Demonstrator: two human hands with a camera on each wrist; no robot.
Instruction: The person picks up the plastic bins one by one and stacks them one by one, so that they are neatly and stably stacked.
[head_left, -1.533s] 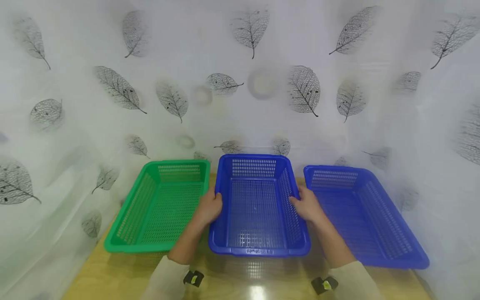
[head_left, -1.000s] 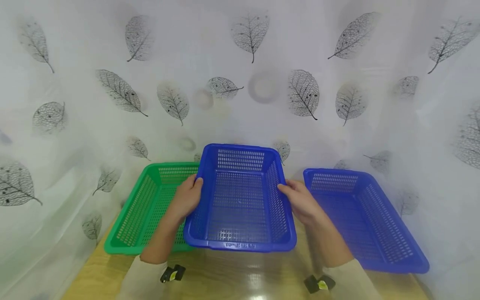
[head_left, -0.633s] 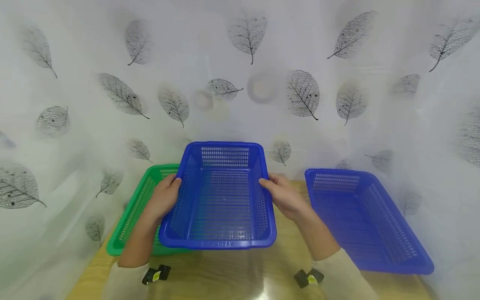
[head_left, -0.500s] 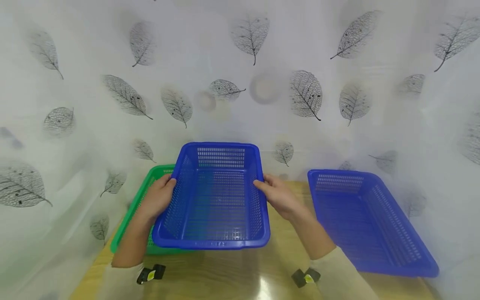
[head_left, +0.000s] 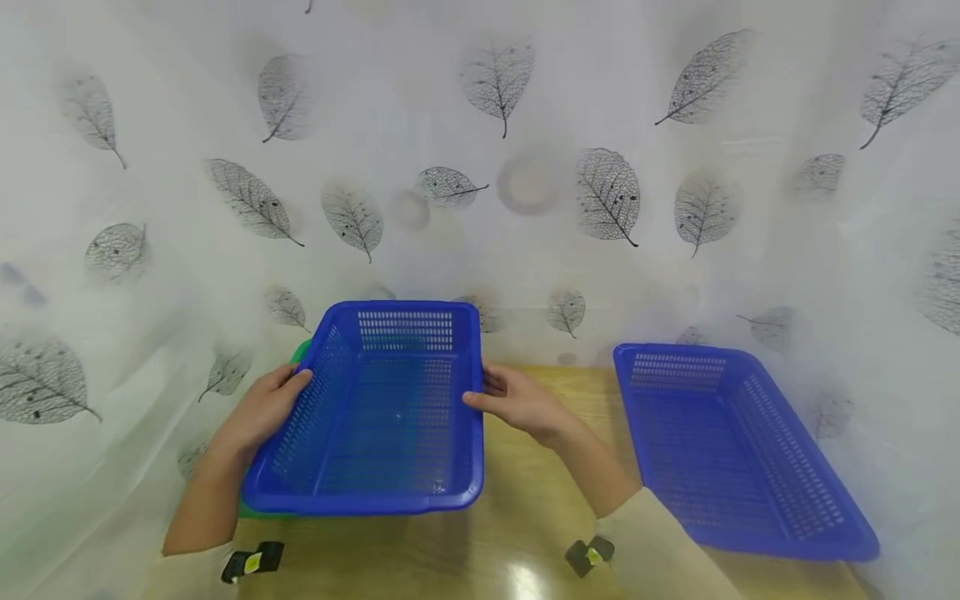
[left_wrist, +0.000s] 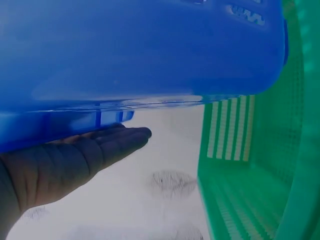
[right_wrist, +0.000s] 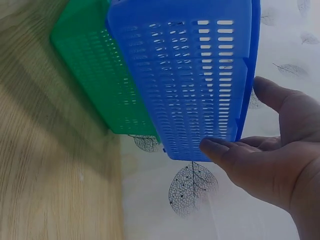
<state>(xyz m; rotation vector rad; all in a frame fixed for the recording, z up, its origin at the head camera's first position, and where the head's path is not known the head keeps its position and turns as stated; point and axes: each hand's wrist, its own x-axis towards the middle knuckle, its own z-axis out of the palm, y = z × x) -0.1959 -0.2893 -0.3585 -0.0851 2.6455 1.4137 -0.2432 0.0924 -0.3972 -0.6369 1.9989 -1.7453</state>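
the held blue basket (head_left: pixel 375 433) has shifted left over the green basket (right_wrist: pixel 100 75), left hand (head_left: pixel 262 408) and right hand (head_left: pixel 521 406) gripping opposite sides, thumbs over its rim; wrist views show green walls the head view mostly hides; bare wooden table (head_left: pixel 540 475) separates it from the second blue basket (head_left: pixel 742 467), leaf-print curtain (head_left: pixel 457 92) behind

No readable text

No word, number or brand can be read in any of the three views. In the head view, a small yellow label (head_left: pixel 252 563) sits on the black clip (head_left: pixel 271 556) at the left cuff, and a similar yellow patch (head_left: pixel 594 556) on the black fastener (head_left: pixel 578 560) at the right cuff; both are too small to make out.
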